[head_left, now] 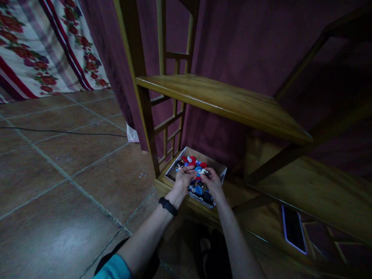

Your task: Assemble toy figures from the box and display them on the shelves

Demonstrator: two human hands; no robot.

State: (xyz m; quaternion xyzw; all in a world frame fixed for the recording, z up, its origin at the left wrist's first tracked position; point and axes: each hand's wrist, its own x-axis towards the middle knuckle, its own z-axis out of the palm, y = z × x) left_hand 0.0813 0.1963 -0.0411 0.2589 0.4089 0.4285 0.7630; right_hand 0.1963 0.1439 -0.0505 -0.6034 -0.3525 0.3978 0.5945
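Note:
A shallow cardboard box (220, 172) with white outer sides sits on the low wooden shelf. Inside lie several small red, blue, black and white pieces that look like toy figures. Over the box, my left hand (183, 179) and my right hand (213, 183) face each other, fingers closed around a small blue-and-white figure (200, 169). My right fingertips pinch its white end, while my left fingertips touch its blue side. My fingers partly hide it, so its exact kind is unclear. A black band (167, 206) circles my left wrist.
A wooden shelf board (221, 100) overhangs just behind the box, with a lattice side frame (171, 128) to the left. A phone (294, 229) lies on the lower shelf at right. A black cable (64, 132) crosses the tiled floor (87, 170).

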